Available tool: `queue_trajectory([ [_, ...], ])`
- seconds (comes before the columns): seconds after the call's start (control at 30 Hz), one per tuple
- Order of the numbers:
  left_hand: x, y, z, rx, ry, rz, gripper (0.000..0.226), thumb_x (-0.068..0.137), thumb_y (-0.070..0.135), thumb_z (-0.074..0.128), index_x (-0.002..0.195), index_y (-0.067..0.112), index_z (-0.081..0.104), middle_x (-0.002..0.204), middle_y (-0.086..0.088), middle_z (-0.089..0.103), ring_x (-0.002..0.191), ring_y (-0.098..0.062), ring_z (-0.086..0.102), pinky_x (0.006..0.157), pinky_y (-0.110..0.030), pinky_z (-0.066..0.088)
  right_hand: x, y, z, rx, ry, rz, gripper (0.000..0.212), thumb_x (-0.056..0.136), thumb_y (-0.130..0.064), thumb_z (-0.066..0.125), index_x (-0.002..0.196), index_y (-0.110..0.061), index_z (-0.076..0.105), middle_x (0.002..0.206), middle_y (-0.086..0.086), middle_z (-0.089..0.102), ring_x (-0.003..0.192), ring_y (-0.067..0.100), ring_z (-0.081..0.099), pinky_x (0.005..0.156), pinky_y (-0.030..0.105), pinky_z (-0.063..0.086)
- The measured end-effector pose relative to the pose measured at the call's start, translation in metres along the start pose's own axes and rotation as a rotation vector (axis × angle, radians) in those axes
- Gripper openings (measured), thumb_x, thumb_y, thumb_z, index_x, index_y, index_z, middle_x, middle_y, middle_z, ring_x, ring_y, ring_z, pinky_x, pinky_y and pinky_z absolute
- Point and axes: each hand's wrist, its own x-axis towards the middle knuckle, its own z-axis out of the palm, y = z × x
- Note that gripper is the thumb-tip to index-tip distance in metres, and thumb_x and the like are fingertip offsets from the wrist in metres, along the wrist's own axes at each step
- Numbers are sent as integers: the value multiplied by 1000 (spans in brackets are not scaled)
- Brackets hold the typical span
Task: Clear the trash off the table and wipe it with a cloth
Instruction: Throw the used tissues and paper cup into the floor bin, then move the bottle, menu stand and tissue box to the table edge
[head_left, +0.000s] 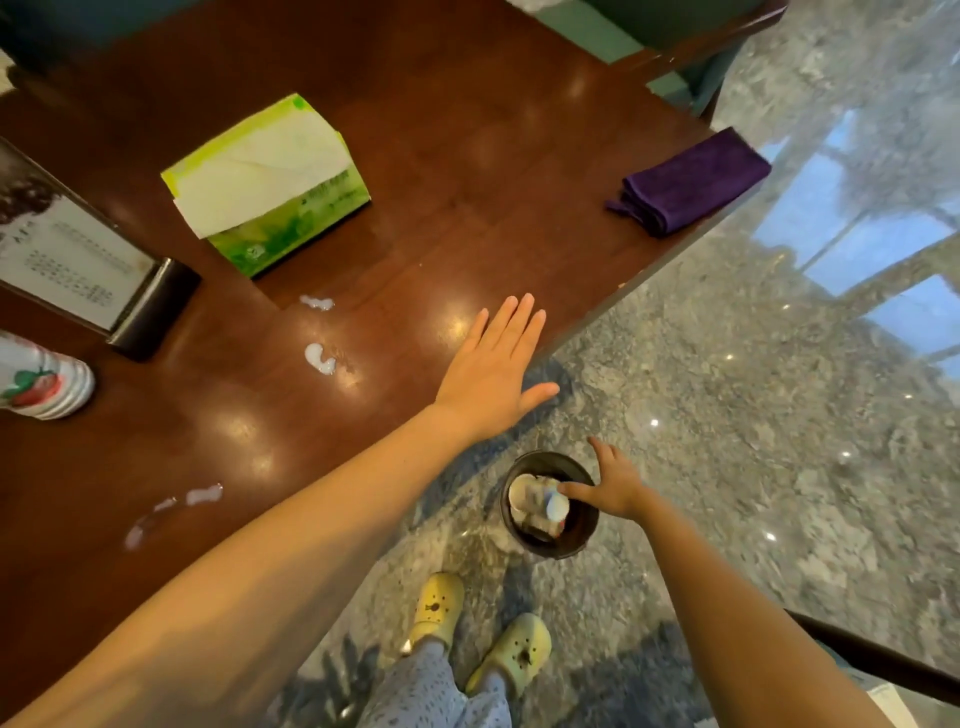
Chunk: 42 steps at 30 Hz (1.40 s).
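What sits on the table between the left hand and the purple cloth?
Nothing: in the head view, bare wood runs from the left hand to the purple cloth.

One tissue pack (270, 182), one folded purple cloth (691, 183), one menu stand (78, 249) and one strawberry-printed bottle (41, 382) are counted on the table (467, 104). Four white spill patches are seen. One bin (550, 501) and two yellow clogs are counted on the floor. Two hands are visible.
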Motion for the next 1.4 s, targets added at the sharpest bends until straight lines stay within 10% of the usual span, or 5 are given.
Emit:
queue_trajectory([
  [0.43, 18, -4, -121, -68, -637, -22, 74, 92, 59, 28, 148, 13, 17, 158, -7, 17, 144, -29, 21, 118, -43, 19, -107, -115, -165, -469, -209, 67, 91, 82, -67, 48, 150, -25, 4, 160, 4, 5, 146, 30, 11, 118, 49, 16],
  [1.07, -35, -54, -302, -19, 29, -172, 73, 92, 60, 31, 150, 25, 6, 161, -1, 1, 148, -21, -4, 118, -53, 4, -243, -258, -265, -545, 589, -295, 94, 82, -68, 48, 151, -24, 3, 161, 4, -1, 147, 31, 5, 118, 51, 15],
  [1.4, -106, -123, -287, -38, 60, -337, 71, 92, 59, 30, 150, 23, 10, 160, 0, 6, 148, -21, -3, 118, -55, 3, -223, -320, -223, -596, 531, -499, 93, 81, -67, 49, 151, -23, 6, 161, 4, 0, 146, 32, 8, 118, 52, 17],
])
